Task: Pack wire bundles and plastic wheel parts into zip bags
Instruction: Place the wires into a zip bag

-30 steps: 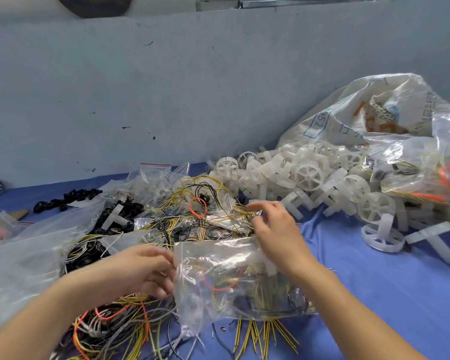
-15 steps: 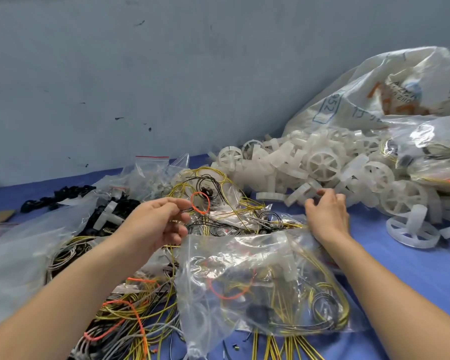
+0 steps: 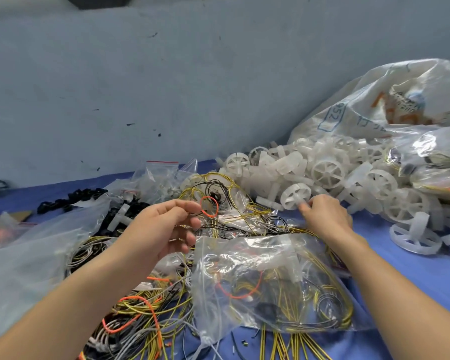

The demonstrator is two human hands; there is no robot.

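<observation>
A clear zip bag (image 3: 270, 276) holding yellow, black and orange wires lies on the blue table (image 3: 416, 287) between my forearms, and neither hand touches it. My right hand (image 3: 327, 219) reaches past it, and its fingertips pinch the lower rim of a white plastic wheel (image 3: 295, 195) at the near edge of the wheel heap (image 3: 335, 172). My left hand (image 3: 164, 229) hovers over the loose wire bundles (image 3: 140, 315) with fingers loosely curled and nothing in them. A small orange wire loop (image 3: 210, 207) sits just beyond its fingertips.
Empty zip bags (image 3: 161, 175) and black plastic parts (image 3: 70, 198) lie at the back left. A large printed sack (image 3: 390, 100) and filled bags (image 3: 431, 162) stand at the right. A big translucent bag (image 3: 24, 255) covers the left. A grey wall runs close behind.
Both hands have let go of the filled zip bag. The right hand moved forward and right to the wheel heap. The left hand rose to the wires near the orange loop.
</observation>
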